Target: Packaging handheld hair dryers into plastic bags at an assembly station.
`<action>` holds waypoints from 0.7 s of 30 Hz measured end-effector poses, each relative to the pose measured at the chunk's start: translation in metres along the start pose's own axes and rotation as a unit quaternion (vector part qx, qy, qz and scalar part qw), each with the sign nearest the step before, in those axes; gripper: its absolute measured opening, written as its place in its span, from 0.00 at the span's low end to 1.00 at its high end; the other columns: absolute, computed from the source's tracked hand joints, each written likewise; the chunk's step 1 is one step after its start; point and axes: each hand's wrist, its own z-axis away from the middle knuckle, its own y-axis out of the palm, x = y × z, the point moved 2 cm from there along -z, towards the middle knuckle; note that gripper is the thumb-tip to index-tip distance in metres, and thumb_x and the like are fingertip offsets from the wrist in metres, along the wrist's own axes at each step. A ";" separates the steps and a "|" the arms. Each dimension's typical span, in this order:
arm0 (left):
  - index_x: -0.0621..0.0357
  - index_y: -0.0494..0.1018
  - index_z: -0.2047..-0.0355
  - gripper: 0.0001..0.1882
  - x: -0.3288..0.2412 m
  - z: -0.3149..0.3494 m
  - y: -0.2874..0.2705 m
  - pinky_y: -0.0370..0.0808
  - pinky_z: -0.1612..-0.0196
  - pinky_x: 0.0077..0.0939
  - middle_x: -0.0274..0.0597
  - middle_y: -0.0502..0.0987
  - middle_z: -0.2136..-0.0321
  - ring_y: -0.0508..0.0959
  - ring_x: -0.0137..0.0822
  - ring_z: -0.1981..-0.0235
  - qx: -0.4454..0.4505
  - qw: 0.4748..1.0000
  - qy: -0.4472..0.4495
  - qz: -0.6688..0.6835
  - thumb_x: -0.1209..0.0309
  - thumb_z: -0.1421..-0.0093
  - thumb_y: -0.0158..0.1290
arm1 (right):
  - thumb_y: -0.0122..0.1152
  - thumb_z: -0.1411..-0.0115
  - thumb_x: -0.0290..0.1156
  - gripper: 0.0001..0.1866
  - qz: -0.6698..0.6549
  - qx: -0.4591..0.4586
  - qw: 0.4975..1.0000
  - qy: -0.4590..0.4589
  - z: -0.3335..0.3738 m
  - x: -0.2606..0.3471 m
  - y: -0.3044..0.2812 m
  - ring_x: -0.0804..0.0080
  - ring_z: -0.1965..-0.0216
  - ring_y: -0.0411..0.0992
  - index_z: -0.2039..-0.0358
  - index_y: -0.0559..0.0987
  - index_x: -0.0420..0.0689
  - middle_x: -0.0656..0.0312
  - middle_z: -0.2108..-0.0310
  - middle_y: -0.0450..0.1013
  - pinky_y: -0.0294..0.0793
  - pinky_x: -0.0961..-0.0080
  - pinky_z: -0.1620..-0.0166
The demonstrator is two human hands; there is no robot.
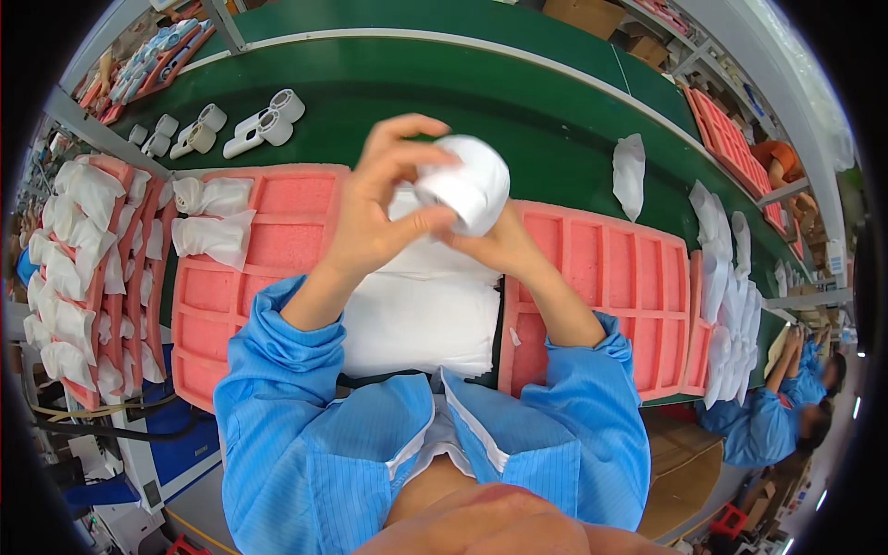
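Above the stack of thin white bags [421, 324], I hold up a white rounded plastic housing [481, 180] with a round open end. My left hand [384, 199] grips its left side, the thumb below and the fingers curved over the top. From below and the right, my right hand [499, 245] is closed on the same housing, its fingers partly hidden behind it. Pink foam trays with compartments lie on either side: the left tray [215, 316] carries white wrapped parts [215, 236] at its far left corner, and the right tray [610, 262] shows bare compartments.
Several white tubular parts [268, 125] stand on the green conveyor [370, 92] at the far left. A lone wrapped part [629, 176] lies far right. Loaded foam trays [116, 250] are stacked left; more wrapped parts [726, 296] sit at right. Co-workers [763, 421] are beyond.
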 end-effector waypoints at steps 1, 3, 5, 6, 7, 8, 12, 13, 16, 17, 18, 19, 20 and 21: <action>0.53 0.75 0.56 0.22 -0.001 0.001 0.001 0.71 0.55 0.27 0.43 0.67 0.49 0.70 0.41 0.49 0.000 1.000 0.000 -0.001 0.71 0.53 0.67 | 0.69 0.58 0.22 0.32 0.078 -0.033 0.996 -0.001 -0.003 -0.003 -0.007 0.51 0.57 0.73 0.49 0.71 0.38 0.51 0.62 0.72 0.74 0.65 0.56; 0.54 0.76 0.58 0.21 -0.002 0.002 -0.001 0.70 0.54 0.27 0.43 0.67 0.49 0.69 0.41 0.49 -0.080 0.989 -0.020 -0.127 0.70 0.54 0.68 | 0.69 0.58 0.22 0.28 0.232 -0.097 0.968 -0.003 -0.005 -0.009 -0.018 0.48 0.60 0.75 0.54 0.72 0.38 0.48 0.64 0.74 0.75 0.65 0.60; 0.54 0.77 0.59 0.20 -0.001 0.004 0.002 0.69 0.54 0.28 0.43 0.67 0.50 0.69 0.40 0.49 -0.120 0.974 -0.029 -0.189 0.69 0.54 0.68 | 0.68 0.57 0.23 0.26 0.280 -0.110 0.954 0.000 -0.003 -0.008 -0.016 0.47 0.61 0.75 0.56 0.72 0.38 0.46 0.64 0.74 0.75 0.65 0.61; 0.54 0.77 0.61 0.18 0.001 0.006 0.008 0.69 0.54 0.28 0.43 0.67 0.50 0.69 0.40 0.49 -0.123 0.974 0.000 -0.188 0.69 0.54 0.68 | 0.68 0.57 0.23 0.23 0.326 -0.121 0.938 0.003 -0.003 -0.006 -0.015 0.46 0.62 0.75 0.58 0.72 0.37 0.45 0.64 0.74 0.75 0.65 0.62; 0.54 0.78 0.63 0.17 0.003 0.009 0.015 0.69 0.54 0.29 0.43 0.67 0.50 0.69 0.40 0.49 -0.126 0.974 0.028 -0.188 0.69 0.54 0.68 | 0.68 0.56 0.24 0.21 0.370 -0.131 0.920 0.007 -0.001 -0.004 -0.013 0.46 0.63 0.75 0.60 0.72 0.37 0.43 0.64 0.75 0.75 0.65 0.63; 0.54 0.79 0.65 0.15 0.003 0.011 0.019 0.69 0.54 0.29 0.43 0.67 0.50 0.69 0.39 0.50 -0.129 0.972 0.055 -0.189 0.69 0.54 0.68 | 0.68 0.56 0.24 0.21 0.368 -0.129 0.921 0.006 -0.001 -0.002 -0.012 0.46 0.63 0.75 0.60 0.72 0.37 0.43 0.64 0.75 0.75 0.65 0.63; 0.55 0.78 0.69 0.11 -0.006 0.012 0.014 0.67 0.51 0.27 0.43 0.68 0.51 0.69 0.37 0.48 -0.120 0.938 0.104 -0.307 0.76 0.54 0.66 | 0.67 0.53 0.26 0.18 0.374 -0.126 0.918 -0.045 -0.006 0.009 -0.005 0.45 0.65 0.74 0.63 0.72 0.36 0.42 0.65 0.75 0.74 0.64 0.65; 0.55 0.78 0.69 0.11 -0.007 0.011 0.012 0.67 0.51 0.27 0.43 0.68 0.51 0.69 0.37 0.48 -0.125 0.935 0.102 -0.317 0.76 0.54 0.66 | 0.67 0.52 0.27 0.17 0.339 -0.137 0.931 -0.014 -0.005 0.009 -0.008 0.48 0.66 0.74 0.63 0.72 0.36 0.45 0.67 0.75 0.74 0.65 0.65; 0.56 0.78 0.73 0.07 -0.002 0.002 0.003 0.67 0.56 0.24 0.42 0.70 0.54 0.72 0.33 0.54 -0.147 0.964 0.010 -0.220 0.76 0.52 0.65 | 0.66 0.49 0.28 0.15 0.257 -0.142 0.955 0.036 -0.005 0.012 -0.013 0.55 0.70 0.75 0.64 0.73 0.35 0.50 0.70 0.76 0.73 0.67 0.67; 0.56 0.78 0.73 0.07 -0.002 -0.003 -0.002 0.67 0.56 0.24 0.42 0.70 0.54 0.72 0.33 0.54 -0.155 0.961 0.011 -0.230 0.76 0.52 0.65 | 0.65 0.48 0.29 0.15 0.199 -0.121 0.970 0.071 -0.003 0.014 -0.014 0.60 0.70 0.74 0.63 0.73 0.35 0.54 0.70 0.75 0.72 0.69 0.67; 0.56 0.78 0.72 0.07 -0.002 -0.007 -0.007 0.67 0.58 0.23 0.41 0.71 0.55 0.73 0.31 0.57 -0.143 0.967 -0.031 -0.208 0.76 0.51 0.65 | 0.65 0.47 0.29 0.15 0.140 -0.097 0.980 0.106 0.000 0.017 -0.015 0.65 0.70 0.73 0.62 0.73 0.35 0.57 0.71 0.75 0.71 0.71 0.66; 0.56 0.78 0.72 0.07 -0.003 -0.011 -0.011 0.67 0.60 0.22 0.41 0.71 0.55 0.73 0.30 0.59 -0.132 0.971 -0.074 -0.184 0.76 0.51 0.64 | 0.65 0.46 0.29 0.15 0.082 -0.073 0.984 0.143 0.000 0.016 -0.017 0.70 0.71 0.73 0.61 0.74 0.35 0.61 0.71 0.75 0.71 0.72 0.66; 0.56 0.77 0.71 0.06 -0.004 -0.013 -0.014 0.67 0.62 0.22 0.40 0.71 0.56 0.73 0.29 0.62 -0.118 0.973 -0.115 -0.159 0.75 0.50 0.64 | 0.65 0.46 0.29 0.15 0.077 -0.064 0.985 0.138 -0.002 0.015 -0.022 0.70 0.71 0.73 0.61 0.74 0.35 0.61 0.71 0.75 0.71 0.72 0.66; 0.56 0.77 0.71 0.06 -0.007 -0.011 -0.014 0.67 0.62 0.22 0.40 0.71 0.56 0.73 0.29 0.62 -0.125 0.971 -0.115 -0.166 0.75 0.50 0.64 | 0.65 0.46 0.30 0.16 0.042 -0.100 0.982 0.154 -0.003 0.012 -0.030 0.73 0.70 0.71 0.60 0.74 0.35 0.63 0.71 0.74 0.71 0.74 0.66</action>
